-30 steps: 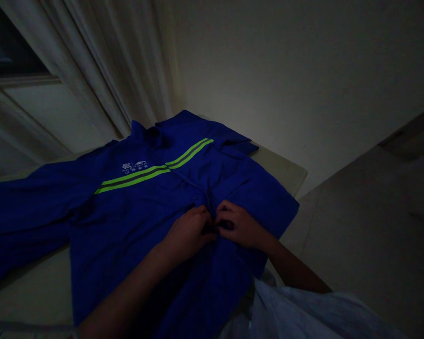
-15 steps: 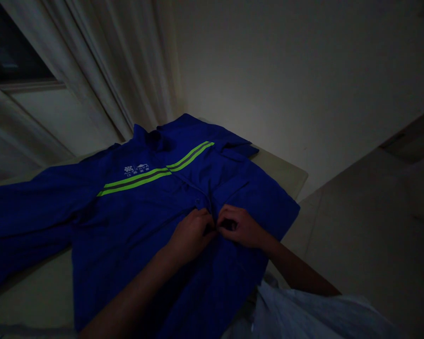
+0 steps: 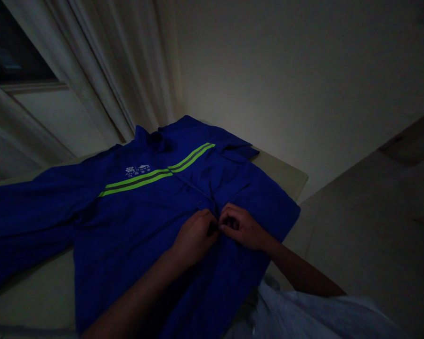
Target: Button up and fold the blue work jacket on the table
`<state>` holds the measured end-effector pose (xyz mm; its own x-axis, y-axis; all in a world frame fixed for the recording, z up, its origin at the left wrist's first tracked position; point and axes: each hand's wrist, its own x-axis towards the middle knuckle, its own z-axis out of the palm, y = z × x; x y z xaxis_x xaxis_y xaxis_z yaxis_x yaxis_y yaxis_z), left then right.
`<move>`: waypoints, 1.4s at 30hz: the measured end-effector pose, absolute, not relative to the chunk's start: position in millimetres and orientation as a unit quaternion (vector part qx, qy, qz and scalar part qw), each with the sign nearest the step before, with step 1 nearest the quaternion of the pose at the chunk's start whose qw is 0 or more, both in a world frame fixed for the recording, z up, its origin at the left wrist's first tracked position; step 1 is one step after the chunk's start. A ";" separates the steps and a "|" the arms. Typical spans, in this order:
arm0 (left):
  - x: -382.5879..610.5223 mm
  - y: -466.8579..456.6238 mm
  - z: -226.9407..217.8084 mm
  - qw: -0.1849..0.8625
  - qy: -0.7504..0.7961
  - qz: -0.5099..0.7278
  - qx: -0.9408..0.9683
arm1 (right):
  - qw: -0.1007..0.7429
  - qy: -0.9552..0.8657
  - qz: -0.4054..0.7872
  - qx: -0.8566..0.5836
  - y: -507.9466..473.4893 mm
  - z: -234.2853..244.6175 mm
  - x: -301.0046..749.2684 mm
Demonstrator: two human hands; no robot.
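A blue work shirt with a green and grey chest stripe lies front-up on a pale table. My left hand and my right hand meet at the shirt's front opening, below the stripe. Both hands have their fingers curled and pinched onto the edges of the placket. The spot between the fingertips is dark, so I cannot see a button there. The shirt's left sleeve stretches out to the far left.
The table's far right corner stands close to a plain wall. Pale curtains and a dark window are at the back left. A light cloth lies at the lower right, by my right forearm.
Both hands stay pinched together at the shirt's front opening, with only small finger shifts. The view has moved slightly.
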<state>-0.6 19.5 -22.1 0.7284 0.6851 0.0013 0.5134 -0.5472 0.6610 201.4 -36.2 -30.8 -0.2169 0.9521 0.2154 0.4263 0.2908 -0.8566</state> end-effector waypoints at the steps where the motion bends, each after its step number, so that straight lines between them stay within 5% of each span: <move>1: 0.4 19.8 -22.6 0.345 0.353 0.138 0.858 | 0.393 -0.702 0.338 -0.488 -37.0 -31.0 201.3; 5: 2.9 16.8 -21.3 0.343 0.373 0.138 0.851 | 0.397 -0.692 0.353 -0.489 -37.4 -31.1 202.5; 15: 2.5 4.7 -8.5 0.046 0.304 0.110 0.945 | 0.406 -0.628 0.427 -0.508 -27.0 -38.9 205.4; 23: 1.7 6.5 -20.2 0.138 0.351 0.149 0.914 | 0.431 -0.655 0.383 -0.489 -30.2 -39.4 207.9; 32: 4.9 2.9 -23.4 0.005 0.304 0.105 0.947 | 0.408 -0.682 0.359 -0.489 -32.7 -37.8 205.5; 42: 2.2 3.3 -27.1 0.011 0.286 0.093 0.954 | 0.384 -0.679 0.303 -0.546 -35.9 -33.5 200.5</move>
<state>2.2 3.3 -27.1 0.8195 0.5470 0.1708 0.5428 -0.8365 0.0745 200.5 -35.9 -33.5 -0.1073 0.9757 0.1910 0.5093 0.2190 -0.8323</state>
